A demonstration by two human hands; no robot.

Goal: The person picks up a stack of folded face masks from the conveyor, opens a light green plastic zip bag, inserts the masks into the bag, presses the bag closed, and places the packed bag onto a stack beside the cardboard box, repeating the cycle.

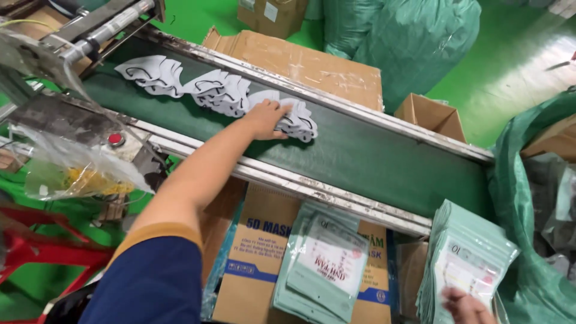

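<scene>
A red button (116, 139) sits on the metal frame at the left. White masks (219, 91) lie in a row on the dark green belt (372, 157). The left hand (266, 119) rests flat on the masks, fingers spread. Green packets (327, 267) lie below the belt. The right hand (467, 307) holds a stack of green pouches (465, 258).

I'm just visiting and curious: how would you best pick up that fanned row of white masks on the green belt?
Probably from above, at the right end of the masks, where the left hand already lies flat on them. They lie flat and overlapping on the belt, so there is no raised edge; pressing down and sliding the stack together, then pinching its near edge, seems easiest.
</scene>
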